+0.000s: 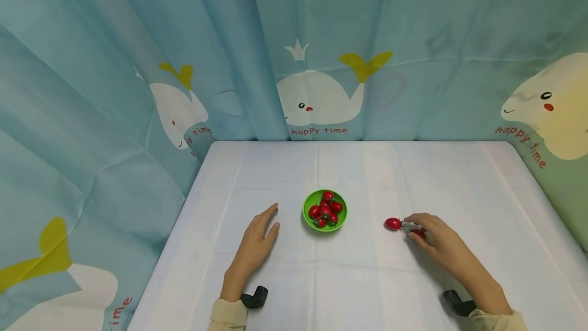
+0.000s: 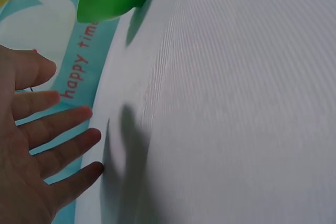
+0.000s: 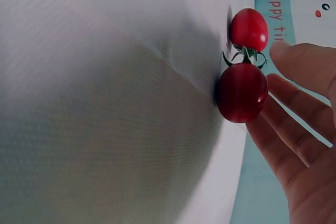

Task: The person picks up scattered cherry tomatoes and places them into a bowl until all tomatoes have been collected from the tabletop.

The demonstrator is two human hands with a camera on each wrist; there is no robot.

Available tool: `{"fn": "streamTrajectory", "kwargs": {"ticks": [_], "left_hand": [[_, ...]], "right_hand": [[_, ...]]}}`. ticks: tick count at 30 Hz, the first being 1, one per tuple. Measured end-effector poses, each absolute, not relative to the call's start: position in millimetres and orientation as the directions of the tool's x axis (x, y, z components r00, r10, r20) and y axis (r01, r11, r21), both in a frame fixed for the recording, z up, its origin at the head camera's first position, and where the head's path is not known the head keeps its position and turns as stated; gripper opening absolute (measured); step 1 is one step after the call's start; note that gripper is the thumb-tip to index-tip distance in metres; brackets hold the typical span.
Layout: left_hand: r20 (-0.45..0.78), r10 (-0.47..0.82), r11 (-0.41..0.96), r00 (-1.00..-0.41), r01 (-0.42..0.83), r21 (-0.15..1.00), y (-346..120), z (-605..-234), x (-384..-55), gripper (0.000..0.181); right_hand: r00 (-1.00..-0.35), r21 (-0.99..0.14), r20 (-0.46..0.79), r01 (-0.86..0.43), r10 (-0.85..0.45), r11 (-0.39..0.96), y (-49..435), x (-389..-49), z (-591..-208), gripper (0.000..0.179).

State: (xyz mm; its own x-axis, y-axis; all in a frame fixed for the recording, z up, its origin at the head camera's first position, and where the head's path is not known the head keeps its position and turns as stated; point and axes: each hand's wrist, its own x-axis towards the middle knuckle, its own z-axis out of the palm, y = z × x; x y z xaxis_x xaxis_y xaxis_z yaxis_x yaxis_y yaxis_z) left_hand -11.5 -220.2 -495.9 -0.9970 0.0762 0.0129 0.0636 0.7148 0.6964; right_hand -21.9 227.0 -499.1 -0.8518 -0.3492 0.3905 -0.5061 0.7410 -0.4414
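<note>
Two red cherry tomatoes lie on the white cloth at the right, their green stems facing each other. My right hand (image 1: pixel 438 241) is at the nearer cherry tomato (image 3: pixel 242 93), partly hiding it in the head view. Its thumb and fingers are spread around that tomato; the right wrist view shows no clear pinch. The other cherry tomato (image 1: pixel 393 223) lies just left of the fingertips. My left hand (image 1: pixel 255 241) hovers over the cloth with loosely extended fingers, holding nothing. Right of it stands a small green bowl (image 1: pixel 305 214) with several cherry tomatoes (image 1: pixel 324 211) inside.
A white cloth covers the table (image 1: pixel 349 285). Behind it and at its sides hangs a blue curtain (image 1: pixel 229 65) printed with whales. Black wrist mounts (image 1: pixel 255 298) are worn on both arms.
</note>
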Motion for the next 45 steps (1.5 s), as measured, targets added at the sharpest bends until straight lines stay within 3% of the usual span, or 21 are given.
{"fn": "streamTrajectory", "kwargs": {"ticks": [14,24,45], "left_hand": [[0.014,0.125,0.506,-0.992,0.076,0.859,-202.0,-498.2,-25.8,0.051],[-0.068,0.140,0.321,-0.988,-0.020,0.947,-188.5,-503.0,-35.1,0.052],[-0.152,0.201,0.005,-0.968,-0.154,0.988,-168.1,-515.9,-43.0,0.052]], "right_hand": [[-0.842,-0.423,0.368,-0.529,-0.394,0.735,224.3,-24.8,-504.1,0.038],[-0.882,-0.434,0.292,-0.468,-0.371,0.770,224.0,-23.5,-506.4,0.033],[-0.849,-0.551,0.343,-0.529,-0.403,0.645,186.5,-33.2,-492.8,0.031]]}}
